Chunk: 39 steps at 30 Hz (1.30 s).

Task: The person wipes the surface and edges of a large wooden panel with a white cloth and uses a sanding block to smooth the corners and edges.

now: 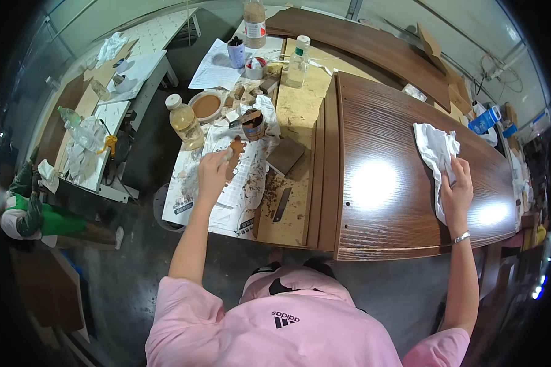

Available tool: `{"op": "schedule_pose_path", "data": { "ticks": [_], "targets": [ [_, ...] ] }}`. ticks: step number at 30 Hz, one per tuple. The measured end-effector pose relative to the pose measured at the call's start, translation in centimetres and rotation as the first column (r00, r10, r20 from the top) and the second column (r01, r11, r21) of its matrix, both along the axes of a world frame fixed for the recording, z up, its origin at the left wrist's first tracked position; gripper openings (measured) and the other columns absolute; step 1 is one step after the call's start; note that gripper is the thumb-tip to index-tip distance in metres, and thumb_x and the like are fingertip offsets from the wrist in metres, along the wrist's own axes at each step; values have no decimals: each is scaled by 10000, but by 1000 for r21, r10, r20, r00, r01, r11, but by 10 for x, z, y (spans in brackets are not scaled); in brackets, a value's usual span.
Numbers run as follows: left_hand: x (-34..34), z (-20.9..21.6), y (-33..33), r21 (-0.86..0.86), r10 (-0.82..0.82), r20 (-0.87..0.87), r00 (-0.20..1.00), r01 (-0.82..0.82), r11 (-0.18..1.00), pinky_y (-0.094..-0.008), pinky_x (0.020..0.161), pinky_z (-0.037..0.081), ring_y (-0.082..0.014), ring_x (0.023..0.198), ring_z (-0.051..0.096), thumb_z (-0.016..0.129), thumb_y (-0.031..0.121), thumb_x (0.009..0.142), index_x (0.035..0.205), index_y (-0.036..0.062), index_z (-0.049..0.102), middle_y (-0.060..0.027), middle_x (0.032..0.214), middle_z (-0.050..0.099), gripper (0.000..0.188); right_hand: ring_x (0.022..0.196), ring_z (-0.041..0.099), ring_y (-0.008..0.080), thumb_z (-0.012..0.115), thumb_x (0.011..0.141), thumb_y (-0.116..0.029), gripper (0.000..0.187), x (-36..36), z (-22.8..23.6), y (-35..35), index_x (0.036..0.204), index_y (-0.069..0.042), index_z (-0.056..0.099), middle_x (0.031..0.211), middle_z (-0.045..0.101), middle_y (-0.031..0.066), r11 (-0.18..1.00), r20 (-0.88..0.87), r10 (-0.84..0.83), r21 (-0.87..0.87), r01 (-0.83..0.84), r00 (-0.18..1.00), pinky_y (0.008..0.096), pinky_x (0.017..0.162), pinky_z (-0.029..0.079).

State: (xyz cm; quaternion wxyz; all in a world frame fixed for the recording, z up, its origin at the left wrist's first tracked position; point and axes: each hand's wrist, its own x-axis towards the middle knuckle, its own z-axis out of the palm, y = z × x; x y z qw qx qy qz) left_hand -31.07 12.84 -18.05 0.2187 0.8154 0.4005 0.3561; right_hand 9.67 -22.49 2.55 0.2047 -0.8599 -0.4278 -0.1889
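My right hand [458, 191] grips a crumpled white cloth [433, 150], which lies against the glossy dark brown wooden panel [386, 134]. That panel tops a stack of similar boards. Over the paper-covered left part of the bench, my left hand [212, 173] is closed, fingers together, on something small and pale that I cannot make out. Its fingertips are at a smear of brown paste [236, 160] on the stained paper [242, 199]. Just beyond stand a brown-crusted can [252, 125] and a white tub of brown paste [206, 106]. A capped bottle of yellowish liquid [185, 124] is beside them.
A flat dark scraper blade [282, 205] and a brown block [286, 156] lie by the board stack. Farther back are a clear bottle [298, 62], a purple cup [236, 52] and a long brown board [361, 46]. Another person [43, 214] is at a side table [107, 122] on the left.
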Motion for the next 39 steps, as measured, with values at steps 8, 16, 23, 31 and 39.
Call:
{"op": "schedule_pose_path", "data": {
  "ticks": [8,16,23,31,39],
  "targets": [
    [32,-34,30,119,68,-230,971,-41,992,-441,871,485,-329,969,602,685,0,774,1048,70,740,-126,967,655,287,1063,626,279,636,850,-19,401,-6,4,-1,1251,-20,621,1172,612,94,1000,-42,-4,11,5,999,344,901,487],
    [22,-30,18,152,123,-56,991,-113,982,-437,853,495,-346,972,622,700,1,767,1032,53,717,-134,988,665,271,1052,642,259,640,847,-81,437,-1,-1,-6,1284,-102,640,1186,622,73,1000,6,-3,-6,3,1000,372,870,516],
    [11,-26,11,104,109,10,994,-110,988,-443,852,491,-350,971,606,714,17,778,1014,63,705,-133,980,651,241,1053,647,262,642,843,-80,444,-4,1,-2,1286,-106,640,1182,626,69,1000,-48,-28,-8,27,998,370,869,517],
    [-1,-27,12,96,117,-140,983,-104,990,-444,809,496,-356,918,624,699,20,777,970,34,692,-141,953,649,194,1032,648,248,649,845,-67,432,7,-4,-6,1276,-92,644,1181,627,72,1000,-3,20,20,-20,1000,355,855,513],
    [-7,-22,1,141,89,-134,987,-70,987,-417,769,494,-348,868,629,686,-33,768,909,-3,654,-149,915,626,148,1066,617,271,623,865,-5,376,3,-2,-6,1240,4,614,1169,607,99,999,-82,27,45,-23,996,320,923,469]
  ]
}}
